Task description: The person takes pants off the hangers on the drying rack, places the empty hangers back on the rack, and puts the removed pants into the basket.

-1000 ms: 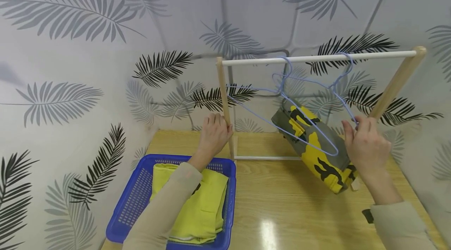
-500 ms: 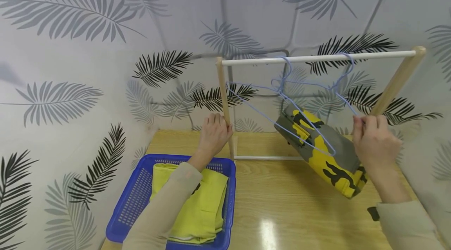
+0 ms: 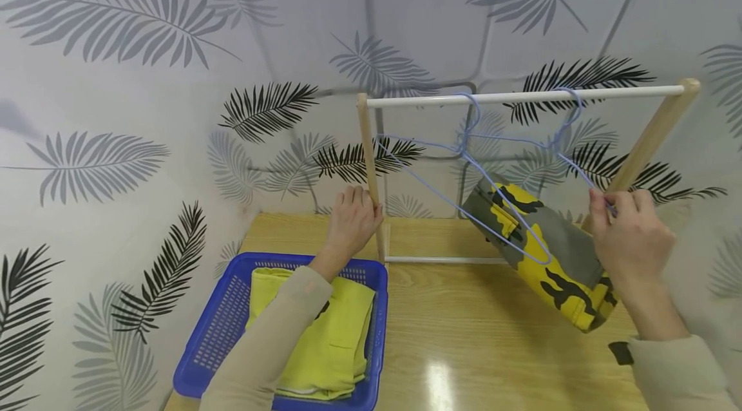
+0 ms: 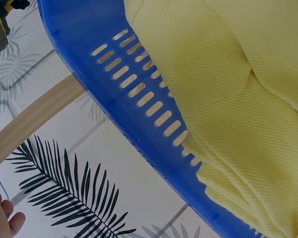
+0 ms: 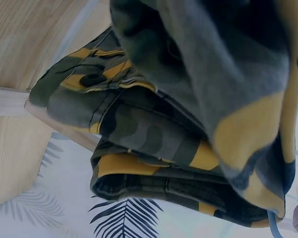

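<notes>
My left hand (image 3: 350, 221) grips the left wooden post (image 3: 366, 147) of a small clothes rack; its fingertips show at the edge of the left wrist view. On the right, my right hand (image 3: 636, 240) pinches the outer end of a light blue hanger (image 3: 575, 169) hooked on the white top rail (image 3: 522, 96). Yellow, grey and black camouflage trousers (image 3: 536, 250) hang folded over that hanger, tilted down to the right. They fill most of the right wrist view, their layers hiding the hanger's bar. A second blue hanger (image 3: 478, 113) hangs bare in front of them.
A blue perforated basket (image 3: 199, 369) with a folded yellow garment (image 3: 339, 340) stands at the left, below my left forearm. The rack stands on a wooden table (image 3: 464, 334) before a leaf-patterned wall (image 3: 290, 24). The rack's right post (image 3: 652, 134) is beside my right hand.
My right hand has moved to the right and slightly down with the hanger's end, and the trousers have shifted the same way. My left hand has stayed on the post.
</notes>
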A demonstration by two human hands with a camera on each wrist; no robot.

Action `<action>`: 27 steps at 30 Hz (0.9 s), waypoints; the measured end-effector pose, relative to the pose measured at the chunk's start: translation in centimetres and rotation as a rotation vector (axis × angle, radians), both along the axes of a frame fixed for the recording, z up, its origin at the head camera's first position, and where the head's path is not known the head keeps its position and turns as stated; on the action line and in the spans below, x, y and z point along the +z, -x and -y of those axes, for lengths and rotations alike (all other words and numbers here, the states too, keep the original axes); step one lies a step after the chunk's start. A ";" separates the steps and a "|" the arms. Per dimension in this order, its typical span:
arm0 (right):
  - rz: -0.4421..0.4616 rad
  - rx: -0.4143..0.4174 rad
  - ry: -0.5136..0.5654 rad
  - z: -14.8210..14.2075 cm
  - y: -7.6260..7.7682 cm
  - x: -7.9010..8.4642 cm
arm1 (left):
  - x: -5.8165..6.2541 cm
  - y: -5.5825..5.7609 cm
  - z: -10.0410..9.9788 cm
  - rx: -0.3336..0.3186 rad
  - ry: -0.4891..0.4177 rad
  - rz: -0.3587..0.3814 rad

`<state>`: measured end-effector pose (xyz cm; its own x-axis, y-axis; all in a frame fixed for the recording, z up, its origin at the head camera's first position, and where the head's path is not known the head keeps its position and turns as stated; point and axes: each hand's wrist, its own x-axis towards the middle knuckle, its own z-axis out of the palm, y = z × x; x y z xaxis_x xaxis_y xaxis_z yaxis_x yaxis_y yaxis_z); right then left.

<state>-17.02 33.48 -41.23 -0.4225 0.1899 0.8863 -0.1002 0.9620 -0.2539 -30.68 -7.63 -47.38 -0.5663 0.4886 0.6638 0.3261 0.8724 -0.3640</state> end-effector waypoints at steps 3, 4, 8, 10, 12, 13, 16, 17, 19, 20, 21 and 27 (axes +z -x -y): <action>-0.005 -0.005 0.002 -0.1 -0.2 0.2 | 0.0 0.0 0.0 -0.005 -0.007 0.009; -0.007 -0.007 -0.002 -0.2 -0.2 0.2 | 0.0 0.0 0.0 -0.006 -0.009 0.012; -0.012 -0.009 -0.028 -0.4 -0.3 0.4 | 0.0 0.0 0.0 -0.004 -0.008 0.011; -0.016 -0.006 -0.045 -0.6 -0.4 0.6 | 0.0 0.0 -0.1 -0.002 -0.004 0.008; -0.022 -0.002 -0.056 -0.7 -0.4 0.7 | 0.1 -0.1 -0.1 0.001 -0.002 0.007; -0.025 0.000 -0.060 -0.7 -0.4 0.8 | 0.1 -0.1 -0.1 0.003 -0.001 0.006; -0.033 0.005 -0.071 -0.8 -0.4 1.1 | 0.1 -0.1 -0.1 0.005 -0.003 0.006; -0.034 0.004 -0.075 -0.8 -0.5 1.2 | 0.1 -0.1 -0.1 0.004 -0.005 0.006; -0.034 0.001 -0.080 -0.8 -0.5 1.4 | 0.1 -0.1 -0.1 0.005 -0.006 0.009; -0.032 -0.003 -0.084 -0.8 -0.6 1.5 | 0.1 -0.1 -0.1 0.004 -0.008 0.011; -0.030 -0.009 -0.090 -0.8 -0.6 1.6 | 0.0 -0.1 -0.1 0.004 -0.009 0.014; -0.018 -0.040 -0.116 -1.0 -0.9 2.3 | -0.1 0.1 -0.1 0.012 0.000 0.019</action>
<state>-16.13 34.43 -38.97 -0.4002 0.1023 0.9107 -0.0645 0.9881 -0.1393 -30.75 -7.52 -47.49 -0.5846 0.4817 0.6528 0.3219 0.8763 -0.3584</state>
